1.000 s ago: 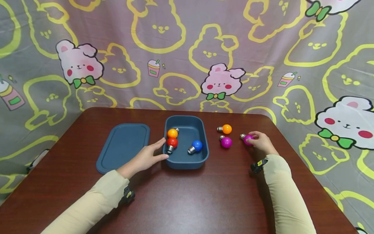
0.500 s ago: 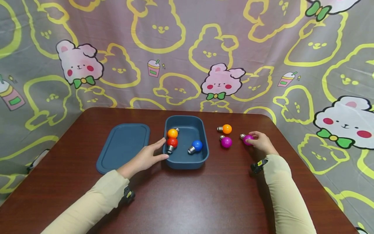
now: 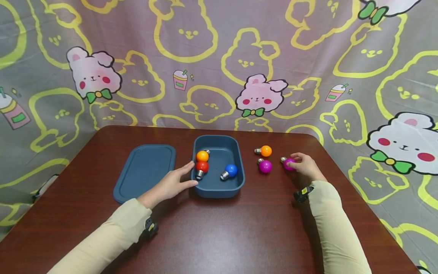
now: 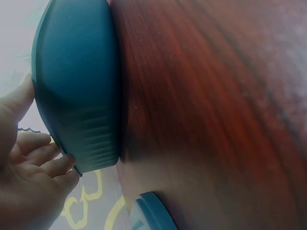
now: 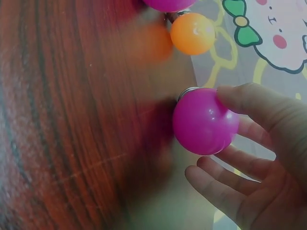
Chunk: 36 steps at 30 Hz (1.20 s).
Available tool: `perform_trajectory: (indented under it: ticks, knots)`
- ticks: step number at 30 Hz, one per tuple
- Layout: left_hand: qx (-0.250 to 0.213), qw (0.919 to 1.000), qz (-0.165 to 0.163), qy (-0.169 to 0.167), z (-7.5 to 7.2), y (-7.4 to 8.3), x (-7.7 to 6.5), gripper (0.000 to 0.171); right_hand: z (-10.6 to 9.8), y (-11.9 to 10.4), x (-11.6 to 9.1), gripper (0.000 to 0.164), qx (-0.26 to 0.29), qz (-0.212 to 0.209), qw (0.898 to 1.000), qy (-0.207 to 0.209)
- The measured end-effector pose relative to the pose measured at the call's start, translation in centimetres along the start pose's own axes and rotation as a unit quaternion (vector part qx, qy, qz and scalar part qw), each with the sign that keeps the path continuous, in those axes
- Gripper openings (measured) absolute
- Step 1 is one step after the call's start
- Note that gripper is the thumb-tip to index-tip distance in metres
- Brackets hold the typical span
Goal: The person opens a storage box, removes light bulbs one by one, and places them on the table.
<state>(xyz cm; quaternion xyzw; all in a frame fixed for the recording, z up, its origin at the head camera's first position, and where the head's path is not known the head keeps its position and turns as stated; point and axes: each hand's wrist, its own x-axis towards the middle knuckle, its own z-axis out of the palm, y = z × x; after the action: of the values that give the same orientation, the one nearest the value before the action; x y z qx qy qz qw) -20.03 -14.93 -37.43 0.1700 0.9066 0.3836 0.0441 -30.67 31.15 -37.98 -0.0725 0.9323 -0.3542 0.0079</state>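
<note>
My left hand rests at the left side of a blue-grey box, its thumb and fingertips touching the rim in the left wrist view. Inside the box lie an orange bulb, a red bulb and a blue bulb. To the right, my right hand pinches a purple light bulb by its round end, thumb on one side and fingers on the other. The metal base of this bulb points left, away from the palm.
A second purple bulb and another orange bulb lie on the brown table between the box and my right hand. The flat blue-grey lid lies left of the box. A patterned cloth hangs behind the table.
The purple bulb in my right hand has shifted very slightly left along with the fingertips. My left hand keeps its place at the box.
</note>
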Motion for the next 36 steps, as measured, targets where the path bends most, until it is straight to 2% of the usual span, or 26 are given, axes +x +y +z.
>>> perform_trajectory:
  ticks: [13,36]
  knots:
    - [-0.002,1.0,-0.001,-0.003,-0.02,0.14,-0.03,0.073,0.05,-0.31,0.07,0.048,-0.007,0.007,1.0,-0.014]
    - [-0.001,1.0,-0.003,-0.004,-0.03,0.12,-0.07,0.074,-0.36,-1.06,-0.11,0.047,-0.01,-0.007,1.0,-0.001]
